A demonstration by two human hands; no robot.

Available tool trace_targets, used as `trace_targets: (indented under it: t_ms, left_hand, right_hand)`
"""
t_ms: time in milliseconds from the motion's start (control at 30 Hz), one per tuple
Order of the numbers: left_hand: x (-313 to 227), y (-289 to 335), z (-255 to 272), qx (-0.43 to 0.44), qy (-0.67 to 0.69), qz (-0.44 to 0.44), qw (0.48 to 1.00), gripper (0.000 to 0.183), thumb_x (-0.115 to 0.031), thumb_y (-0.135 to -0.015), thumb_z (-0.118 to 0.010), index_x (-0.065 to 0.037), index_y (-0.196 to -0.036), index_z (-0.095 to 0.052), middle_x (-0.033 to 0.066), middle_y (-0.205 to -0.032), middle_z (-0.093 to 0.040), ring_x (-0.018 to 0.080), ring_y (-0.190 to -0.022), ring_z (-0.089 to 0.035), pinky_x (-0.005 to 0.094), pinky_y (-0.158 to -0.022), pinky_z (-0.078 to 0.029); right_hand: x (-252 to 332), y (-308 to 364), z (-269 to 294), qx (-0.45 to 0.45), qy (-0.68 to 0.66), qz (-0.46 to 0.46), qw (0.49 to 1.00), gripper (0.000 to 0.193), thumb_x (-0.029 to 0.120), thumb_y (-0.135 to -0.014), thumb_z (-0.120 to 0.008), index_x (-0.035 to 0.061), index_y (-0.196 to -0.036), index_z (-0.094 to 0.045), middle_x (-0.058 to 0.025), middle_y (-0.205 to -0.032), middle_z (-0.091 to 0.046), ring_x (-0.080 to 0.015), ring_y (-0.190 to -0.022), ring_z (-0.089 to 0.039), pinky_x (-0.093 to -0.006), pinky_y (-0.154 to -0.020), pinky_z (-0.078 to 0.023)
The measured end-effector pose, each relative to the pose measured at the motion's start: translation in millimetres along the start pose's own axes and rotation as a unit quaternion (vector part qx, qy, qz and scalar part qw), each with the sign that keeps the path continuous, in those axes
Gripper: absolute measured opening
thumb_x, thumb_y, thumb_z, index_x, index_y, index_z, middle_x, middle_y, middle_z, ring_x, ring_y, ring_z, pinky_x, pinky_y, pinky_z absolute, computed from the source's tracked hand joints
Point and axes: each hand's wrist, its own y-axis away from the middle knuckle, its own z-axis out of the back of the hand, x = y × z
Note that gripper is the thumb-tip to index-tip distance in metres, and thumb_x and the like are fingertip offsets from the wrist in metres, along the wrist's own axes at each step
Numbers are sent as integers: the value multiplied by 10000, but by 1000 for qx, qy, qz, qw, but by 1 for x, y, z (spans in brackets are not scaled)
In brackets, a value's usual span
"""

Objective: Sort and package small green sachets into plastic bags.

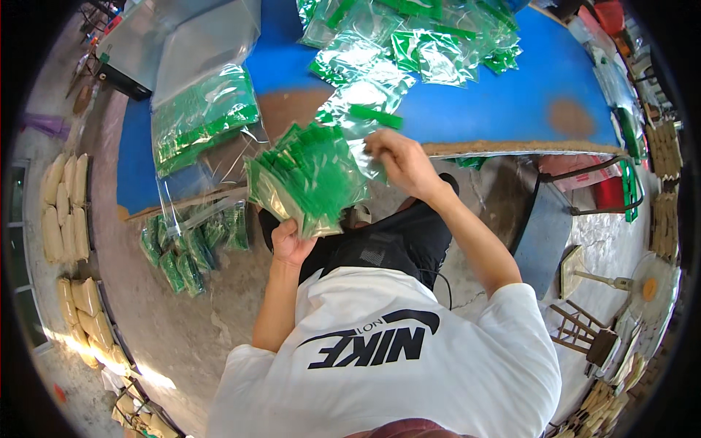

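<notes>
L hand (290, 244) grips a thick fanned stack of green packets (310, 179) from below, fingers curled tight round the stack's lower edge, thumb side toward the person. The stack stands up and tilts away from the body, just in front of the blue bench (511, 109) edge. R hand (400, 162) is at the stack's upper right corner, fingers pinching a clear green-strip bag (363, 117) that touches the top of the stack (exact fingertip contact is partly hidden by the plastic). So the stack sits between the two hands: L under it, R at its top right.

On the bench, beyond the R hand, lies a loose heap of similar bags (416, 40), spread toward the far right. To the left on the bench is a big clear sack of green packets (204, 117), lying flat, w/ an empty clear sheet above it. Below the bench edge, on the concrete floor (182, 328), a cluster of green bundles (186, 244) sits left of the L hand, well apart from it.

Tan sacks (66, 204) line the far left wall in rows. At right, a wooden stool (588, 336) and a fan (646, 285) stand on the floor. The person wears a white shirt and dark trousers.
</notes>
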Motion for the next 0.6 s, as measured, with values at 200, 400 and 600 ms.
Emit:
trace_targets:
  t_ms: [200, 400, 600]
  left_hand:
    - [8, -5, -21, -67, -23, -22, 997, 554, -35, -780, -754, -43, -1308, -587, 94, -1259, -665, 269, -1191, -626, 448, -1081, -471]
    - [11, 11, -14, -88, -47, -30, 995, 575, -14, -763, -747, -52, -1311, -575, 88, -1246, -661, 265, -1154, -640, 436, -1047, -499]
    - [9, 17, -7, -62, -50, -40, 996, 593, -38, -751, -759, -50, -1315, -577, 90, -1255, -659, 271, -1175, -627, 436, -1056, -487]
  right_hand:
    - [-1, -67, -15, -25, 54, -58, 997, 132, 73, -888, -596, -16, -985, -599, -179, -951, -676, -349, -1000, -667, -414, -834, -527]
    - [-18, -110, -25, -49, 269, -68, 959, 577, 357, -813, -796, -11, -1192, -564, -234, -1001, -685, -408, -1010, -662, -484, -833, -529]
    - [-27, -103, -30, 4, 185, -42, 982, 564, 323, -860, -762, 9, -1256, -512, -231, -878, -689, -414, -826, -677, -473, -738, -529]
